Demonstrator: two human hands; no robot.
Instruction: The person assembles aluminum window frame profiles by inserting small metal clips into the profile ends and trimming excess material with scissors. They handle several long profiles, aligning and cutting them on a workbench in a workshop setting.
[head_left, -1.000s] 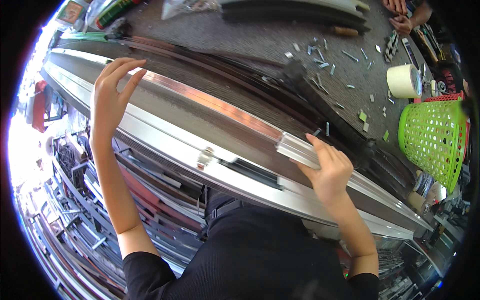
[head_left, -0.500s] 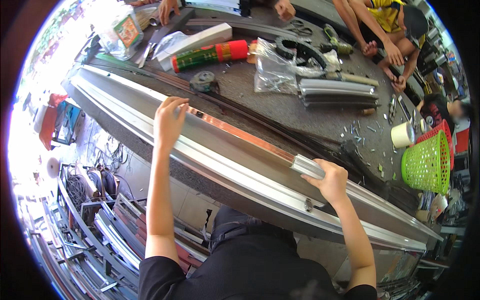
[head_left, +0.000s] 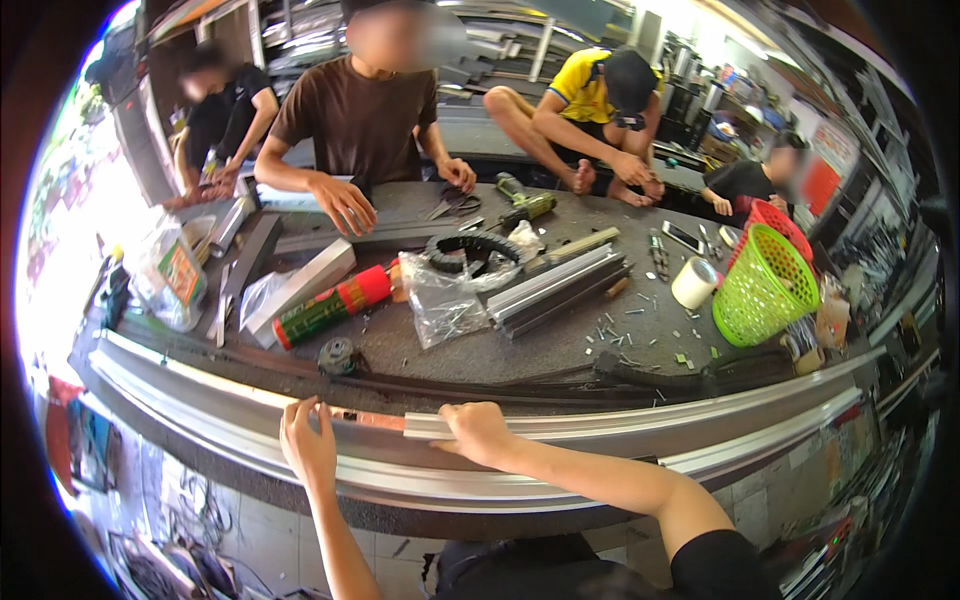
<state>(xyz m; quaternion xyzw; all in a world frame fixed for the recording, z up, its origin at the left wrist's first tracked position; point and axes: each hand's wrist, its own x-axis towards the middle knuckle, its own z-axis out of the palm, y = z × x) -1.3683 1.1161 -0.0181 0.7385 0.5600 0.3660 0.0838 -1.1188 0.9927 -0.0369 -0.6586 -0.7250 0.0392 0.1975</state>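
Observation:
A long silver aluminium profile lies across the front of the bench. Along its far rail runs a shiny copper-coloured strip, with a short ribbed aluminium piece at its right end. My right hand is closed on that short piece, thumb on the near side. My left hand is at the strip's left end, thumb and fingers pinched together at the far rail. What lies between those fingertips is too small to make out. A narrow gap with bare strip separates my two hands.
Beyond the profile are a tape measure, a red-green can, plastic bags, a drill and scattered screws. A green basket and a tape roll stand at right. Across the bench, a person in brown rests hands near scissors.
My right hand has slid the short piece left along the rail toward my left hand, so less copper-coloured strip shows. The view has lifted, bringing co-workers into sight.

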